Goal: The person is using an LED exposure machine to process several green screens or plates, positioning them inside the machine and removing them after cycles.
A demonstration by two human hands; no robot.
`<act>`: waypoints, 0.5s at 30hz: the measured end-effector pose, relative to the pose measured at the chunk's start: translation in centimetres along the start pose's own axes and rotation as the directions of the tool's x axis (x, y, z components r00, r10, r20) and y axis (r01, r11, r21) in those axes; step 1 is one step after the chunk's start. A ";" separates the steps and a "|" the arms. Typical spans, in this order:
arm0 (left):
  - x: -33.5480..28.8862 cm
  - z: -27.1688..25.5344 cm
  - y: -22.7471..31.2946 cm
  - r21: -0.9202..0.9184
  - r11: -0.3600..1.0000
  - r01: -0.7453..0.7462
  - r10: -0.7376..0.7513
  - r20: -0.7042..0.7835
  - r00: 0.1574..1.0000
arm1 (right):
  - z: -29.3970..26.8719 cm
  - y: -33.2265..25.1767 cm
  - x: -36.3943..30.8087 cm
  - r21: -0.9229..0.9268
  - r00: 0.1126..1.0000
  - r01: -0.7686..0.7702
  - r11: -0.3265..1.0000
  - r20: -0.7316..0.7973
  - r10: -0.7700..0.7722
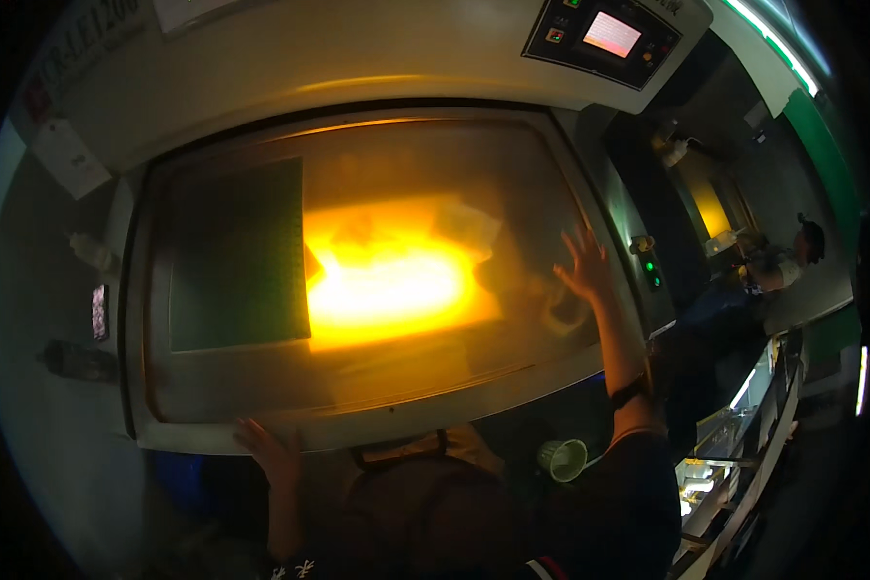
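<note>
A wide framed tray with a clear sheet over its bed [435, 396] spreads out before me, part of a machine. Under the sheet, a dark green rectangular panel [237, 256] lies on the left side. Bright yellow light glows through the middle. My right hand [585, 266] rests near the tray's right edge with its fingers spread and nothing held. Down at the front left, my left hand [273, 454] touches the metal rim [338, 437]; its fingers lie on the rim, dimly lit.
A control panel with a lit screen [612, 35] is at the upper right. Bottles [79, 361] and a small patterned object [100, 312] stand left of the tray. A pale green basket [563, 459] is below it. Another person [788, 266] works at the far right, beside a rack [744, 464].
</note>
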State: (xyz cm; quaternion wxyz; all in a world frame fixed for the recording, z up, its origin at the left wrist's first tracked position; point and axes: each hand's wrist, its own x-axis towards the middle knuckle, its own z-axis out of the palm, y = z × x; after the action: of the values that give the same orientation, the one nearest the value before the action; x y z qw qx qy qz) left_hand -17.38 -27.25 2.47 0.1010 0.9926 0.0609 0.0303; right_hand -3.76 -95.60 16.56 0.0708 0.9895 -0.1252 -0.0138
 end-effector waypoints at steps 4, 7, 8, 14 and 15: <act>-0.3 1.5 -1.9 0.020 0.987 0.157 -0.159 0.099 0.982 | -8.2 4.7 10.1 0.147 0.901 0.072 0.986 -0.435 -0.001; -1.6 0.5 -2.0 -0.071 0.952 0.299 -0.289 0.128 0.949 | -13.6 6.9 16.4 0.224 0.807 0.138 0.965 -0.591 0.022; -2.3 1.7 -2.8 -0.091 0.920 0.381 -0.369 0.120 0.922 | -15.1 7.7 18.9 0.290 0.776 0.187 0.939 -0.629 0.040; -7.8 8.8 -0.8 -0.383 0.710 0.592 -0.597 0.120 0.793 | -18.1 13.0 28.6 0.357 0.694 0.165 0.919 -0.704 0.149; -10.9 11.2 -2.9 -0.336 0.716 0.612 -0.600 0.152 0.786 | -18.1 11.9 30.0 0.377 0.702 0.198 0.905 -0.699 0.137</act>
State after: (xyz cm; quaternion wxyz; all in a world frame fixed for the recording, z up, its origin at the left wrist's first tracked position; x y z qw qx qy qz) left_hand -27.70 -27.99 -9.59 0.2900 0.8810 0.3736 -0.0097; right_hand 23.21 -112.02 35.84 -0.1036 0.9100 -0.0712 0.3950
